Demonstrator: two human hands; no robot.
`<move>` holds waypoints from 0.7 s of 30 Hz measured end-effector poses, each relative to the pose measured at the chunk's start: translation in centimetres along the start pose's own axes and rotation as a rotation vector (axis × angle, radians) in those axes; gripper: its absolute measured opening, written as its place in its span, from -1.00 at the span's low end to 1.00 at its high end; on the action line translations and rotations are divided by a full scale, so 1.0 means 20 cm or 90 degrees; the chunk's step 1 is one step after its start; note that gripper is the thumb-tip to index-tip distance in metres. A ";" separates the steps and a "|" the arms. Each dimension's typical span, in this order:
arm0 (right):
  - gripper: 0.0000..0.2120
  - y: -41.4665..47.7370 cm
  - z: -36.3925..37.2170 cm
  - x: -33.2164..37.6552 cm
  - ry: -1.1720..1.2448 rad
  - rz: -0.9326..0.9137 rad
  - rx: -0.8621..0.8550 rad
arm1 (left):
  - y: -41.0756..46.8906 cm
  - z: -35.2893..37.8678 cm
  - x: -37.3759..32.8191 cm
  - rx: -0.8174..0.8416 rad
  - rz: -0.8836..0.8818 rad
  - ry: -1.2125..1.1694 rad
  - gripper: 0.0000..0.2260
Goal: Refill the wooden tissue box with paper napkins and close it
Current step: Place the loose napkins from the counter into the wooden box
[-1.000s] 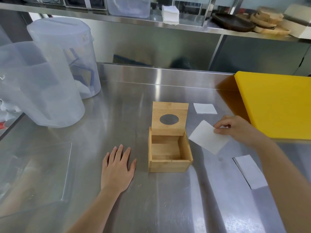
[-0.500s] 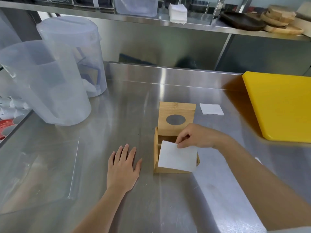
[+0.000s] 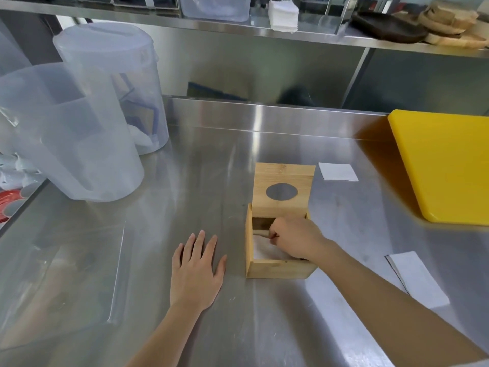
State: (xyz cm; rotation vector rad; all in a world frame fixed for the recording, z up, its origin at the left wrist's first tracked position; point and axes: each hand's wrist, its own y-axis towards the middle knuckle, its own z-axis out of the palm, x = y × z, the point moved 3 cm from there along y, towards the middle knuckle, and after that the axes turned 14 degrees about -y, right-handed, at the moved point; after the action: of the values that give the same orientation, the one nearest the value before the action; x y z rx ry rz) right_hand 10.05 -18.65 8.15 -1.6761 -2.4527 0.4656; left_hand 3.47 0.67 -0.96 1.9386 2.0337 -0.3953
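The wooden tissue box (image 3: 277, 268) stands on the steel counter with its lid (image 3: 283, 189) hinged up at the back, a round hole in it. A white napkin (image 3: 262, 251) lies inside the box. My right hand (image 3: 293, 238) reaches into the box from the right, fingers curled down onto the napkin. My left hand (image 3: 197, 271) rests flat on the counter just left of the box, fingers spread, holding nothing. A second napkin (image 3: 337, 171) lies behind the box to the right, and a third (image 3: 418, 279) lies at the right, near my forearm.
Two translucent plastic jugs (image 3: 71, 133) stand at the back left. A yellow cutting board (image 3: 444, 165) lies at the right. A clear plastic tray (image 3: 60, 274) sits at the front left. The shelf above holds a napkin stack (image 3: 282, 15) and wooden plates (image 3: 449, 25).
My right hand carried the napkin from the right of the box over its opening and pushed it down inside. My left hand stayed flat on the counter.
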 end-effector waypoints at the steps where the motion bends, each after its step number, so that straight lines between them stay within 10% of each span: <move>1: -0.81 0.00 0.01 0.00 -0.018 0.005 -0.004 | 0.00 0.00 0.00 0.001 0.001 0.000 -0.41; 14: -0.75 -0.13 -0.11 -0.14 0.036 0.000 -0.231 | 0.02 0.00 0.02 -0.016 0.005 -0.039 -0.43; 21: -0.84 -0.28 0.12 -0.57 0.107 0.262 -0.350 | 0.02 0.01 0.01 -0.025 0.001 -0.056 -0.53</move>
State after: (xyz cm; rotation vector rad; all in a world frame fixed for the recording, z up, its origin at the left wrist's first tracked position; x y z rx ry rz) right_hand 8.65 -31.55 8.39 -2.3261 -2.2333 -0.3459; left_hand 3.86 0.87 -1.23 1.8664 1.9705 -0.4292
